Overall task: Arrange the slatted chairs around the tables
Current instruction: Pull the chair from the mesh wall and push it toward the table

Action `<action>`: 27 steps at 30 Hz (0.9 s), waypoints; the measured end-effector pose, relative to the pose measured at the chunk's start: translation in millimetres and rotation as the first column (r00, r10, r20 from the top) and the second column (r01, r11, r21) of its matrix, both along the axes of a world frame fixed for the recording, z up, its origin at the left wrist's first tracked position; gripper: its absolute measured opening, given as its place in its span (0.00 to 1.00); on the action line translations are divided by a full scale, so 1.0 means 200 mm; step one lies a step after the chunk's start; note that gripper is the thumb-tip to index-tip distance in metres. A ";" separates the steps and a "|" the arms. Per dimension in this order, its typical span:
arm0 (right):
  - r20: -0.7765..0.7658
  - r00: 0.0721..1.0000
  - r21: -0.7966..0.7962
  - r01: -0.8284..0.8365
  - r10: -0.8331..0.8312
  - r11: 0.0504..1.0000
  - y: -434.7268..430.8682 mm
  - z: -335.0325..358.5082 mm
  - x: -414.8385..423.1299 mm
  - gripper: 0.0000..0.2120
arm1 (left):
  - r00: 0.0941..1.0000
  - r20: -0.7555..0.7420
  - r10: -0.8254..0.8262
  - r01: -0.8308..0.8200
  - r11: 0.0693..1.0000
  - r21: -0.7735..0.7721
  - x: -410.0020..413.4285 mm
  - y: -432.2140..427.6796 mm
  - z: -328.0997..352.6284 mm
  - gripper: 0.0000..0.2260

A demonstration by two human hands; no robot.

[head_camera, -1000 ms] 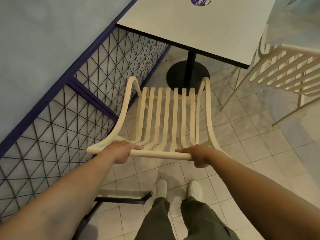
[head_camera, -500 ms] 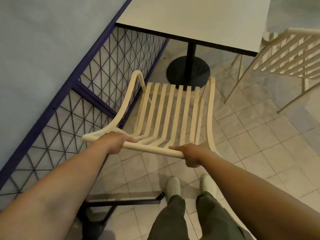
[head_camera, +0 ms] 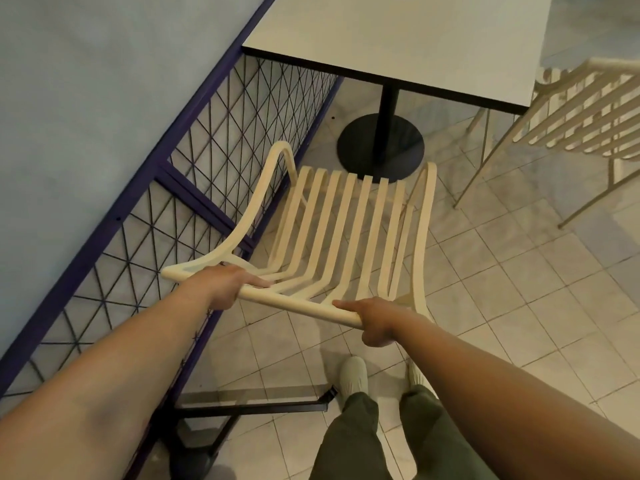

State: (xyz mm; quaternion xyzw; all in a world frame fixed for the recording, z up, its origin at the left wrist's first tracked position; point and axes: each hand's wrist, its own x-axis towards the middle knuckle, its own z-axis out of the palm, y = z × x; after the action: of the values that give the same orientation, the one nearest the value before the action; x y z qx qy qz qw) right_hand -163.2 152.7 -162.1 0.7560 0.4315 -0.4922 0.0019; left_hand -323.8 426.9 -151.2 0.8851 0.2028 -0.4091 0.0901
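- We held the cream slatted chair (head_camera: 346, 230) by its rounded top rail, our left hand (head_camera: 221, 285) near the rail's left end and our right hand (head_camera: 377, 320) near its right end, fingers of both curled tight around the rail.
- The chair sat on the pale tiled floor (head_camera: 502, 271), its seat facing the white square table with a black pedestal base (head_camera: 398, 36) (front edge just short of that base).
- Just beside its left arm ran a purple-framed wire mesh fence (head_camera: 214, 140).
- A second cream slatted chair (head_camera: 581, 112) stood at the table's right side.
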 end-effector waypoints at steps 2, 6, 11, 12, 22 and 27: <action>-0.029 0.999 -0.008 0.019 -0.019 1.000 0.00 0.00 0.01 0.40 | 1.000 -0.006 -0.016 0.016 1.000 -0.005 0.01 0.01 0.00 0.37; -0.030 0.999 -0.012 0.038 -0.038 0.999 0.01 0.00 -0.01 0.41 | 0.999 -0.023 -0.045 0.044 0.999 -0.014 0.02 0.01 0.00 0.38; -0.048 0.999 -0.003 0.026 -0.026 1.000 0.06 -0.01 -0.08 0.43 | 0.997 -0.056 -0.055 0.056 0.998 0.018 -0.02 0.06 0.00 0.41; -0.052 0.998 0.003 0.023 -0.023 1.000 0.07 -0.01 -0.11 0.43 | 0.996 -0.065 -0.063 0.065 0.998 0.026 -0.03 0.07 0.02 0.40; -0.102 0.994 -0.011 0.042 -0.043 0.999 0.11 -0.01 -0.14 0.42 | 0.999 -0.047 -0.024 0.026 0.999 0.027 -0.07 0.08 0.08 0.37; -0.091 0.995 -0.012 0.048 -0.049 0.999 0.11 -0.01 -0.16 0.42 | 0.997 -0.051 -0.058 0.061 0.996 0.060 -0.07 0.06 0.10 0.37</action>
State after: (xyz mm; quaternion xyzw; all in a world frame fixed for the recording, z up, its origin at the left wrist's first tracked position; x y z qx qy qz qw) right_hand -194.8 175.4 -164.5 0.7429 0.4103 -0.5283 -0.0262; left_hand -337.4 438.9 -130.8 0.8829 0.1908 -0.4267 0.0457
